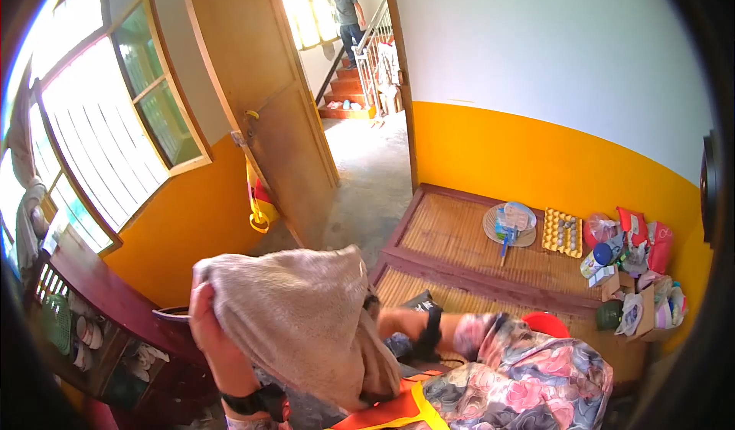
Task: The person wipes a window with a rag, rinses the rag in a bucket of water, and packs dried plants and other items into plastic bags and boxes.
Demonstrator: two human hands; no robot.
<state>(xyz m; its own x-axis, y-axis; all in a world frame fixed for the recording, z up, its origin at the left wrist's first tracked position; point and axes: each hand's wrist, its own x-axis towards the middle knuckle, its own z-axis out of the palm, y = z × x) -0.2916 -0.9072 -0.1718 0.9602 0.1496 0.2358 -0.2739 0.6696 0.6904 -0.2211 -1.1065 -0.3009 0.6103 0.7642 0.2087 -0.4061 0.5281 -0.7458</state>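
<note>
A greyish-brown, soft-looking cloth [295, 315] is spread up in front of my body, its folds hanging down toward my lap. My left hand [204, 319] is closed on the cloth's left edge, with a dark band around the wrist. On the other side, my right hand [373, 311] is at the cloth's right edge; its fingers are hidden behind the fabric. Below the cloth lie an orange and yellow vest edge [417, 407] and my flowered sleeve [521, 384].
A wooden door [268, 109] stands open ahead. Beyond it a person [347, 13] is on the stairs [348, 89]. To the right, a bamboo-topped platform [452, 231] bears an egg tray [561, 232], bags and boxes. A dark red cabinet [115, 300] with shoes stands left.
</note>
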